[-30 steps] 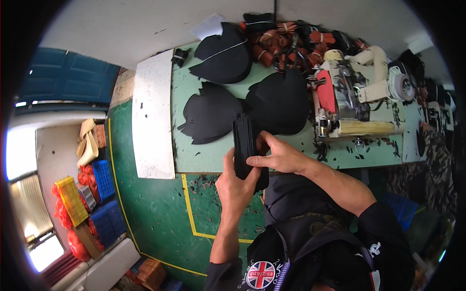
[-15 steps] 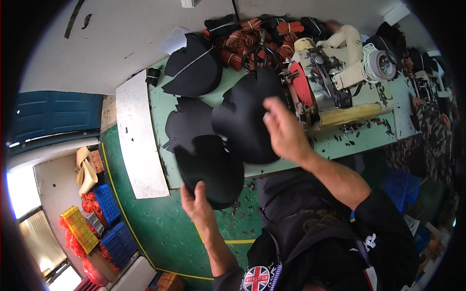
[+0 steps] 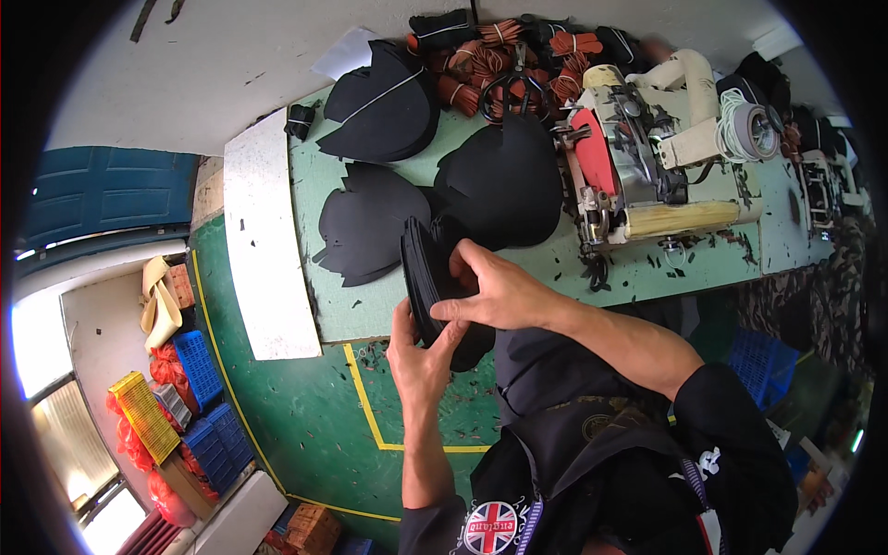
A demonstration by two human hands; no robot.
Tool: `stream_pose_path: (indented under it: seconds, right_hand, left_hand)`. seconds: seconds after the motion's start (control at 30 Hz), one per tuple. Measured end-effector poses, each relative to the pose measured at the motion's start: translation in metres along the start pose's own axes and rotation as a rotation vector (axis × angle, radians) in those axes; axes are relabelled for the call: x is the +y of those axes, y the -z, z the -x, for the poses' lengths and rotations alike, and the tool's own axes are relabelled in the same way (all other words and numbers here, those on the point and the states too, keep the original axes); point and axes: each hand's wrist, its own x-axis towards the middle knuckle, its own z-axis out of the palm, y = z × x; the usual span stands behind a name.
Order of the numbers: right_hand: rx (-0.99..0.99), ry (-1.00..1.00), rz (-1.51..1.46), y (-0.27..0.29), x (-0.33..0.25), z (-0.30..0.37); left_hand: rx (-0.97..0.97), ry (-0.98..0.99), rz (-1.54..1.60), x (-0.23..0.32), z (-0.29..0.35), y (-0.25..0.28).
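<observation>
Near the table's front edge I hold a stack of black cut material pieces [image 3: 422,277], turned on edge so the layers show. My left hand [image 3: 421,356] grips its lower end, thumb against the near side. My right hand [image 3: 495,287] grips its right side with thumb and bent fingers. Just beyond lie a flat pile of notched black pieces [image 3: 370,222] and, to its right, another black pile [image 3: 504,185]. Farther back sits a similar black bundle [image 3: 384,106] tied with a light band.
A cream machine [image 3: 638,139] with a red plate [image 3: 592,153] and a cord spool [image 3: 747,129] stands at right. Scissors [image 3: 513,91] lie by reddish-brown bundles [image 3: 490,60]. A white board [image 3: 264,250] borders the green table [image 3: 370,319]. Crates [image 3: 222,458] stand on the floor at left.
My right hand has left the right-hand black pile, which now rests on the table. It has joined my left hand on the stack, which has turned from flat to edge-on.
</observation>
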Motion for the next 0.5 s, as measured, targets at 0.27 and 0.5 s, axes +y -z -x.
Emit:
stream_pose_path:
  seconds: [0.27,0.5]
  right_hand:
    - [-0.104,-0.041,-0.162,0.009,0.006,-0.006]
    - [0.358,0.448,0.2,0.001,-0.021,-0.008]
  left_hand:
    - [-0.067,-0.023,0.193,-0.01,-0.013,0.005]
    - [0.325,-0.044,0.478,-0.033,-0.002,0.02]
